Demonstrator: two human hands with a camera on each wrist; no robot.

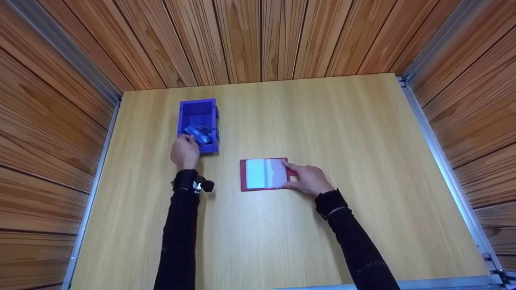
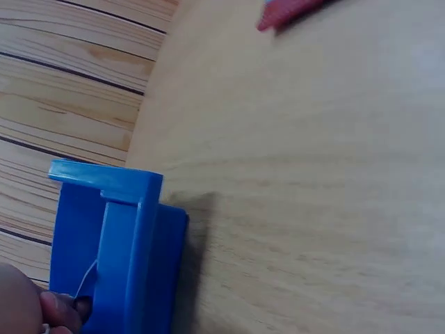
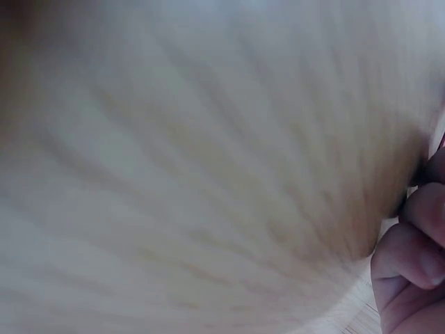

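At the near end of a blue-purple plastic bin (image 1: 213, 146), my left hand (image 1: 185, 152) pinches a shiny blue packet (image 1: 200, 135). The packet lies inside the bin, against its near part. In the left wrist view, fingers (image 2: 59, 311) reach into the bin, and a thin pale edge shows beside them. My right hand (image 1: 309, 179) grips the right end of a red-covered booklet or card holder (image 1: 243, 177), which lies flat and open with a pale, glossy inside. In the right wrist view, curled fingers (image 3: 410, 257) show at the right edge.
A light wooden table (image 1: 363, 133) lies under everything. Wood-plank walls (image 1: 242, 40) stand at the back and both sides, with metal rails (image 1: 443, 125) along the table's edges. The bin stands left of the booklet and farther back.
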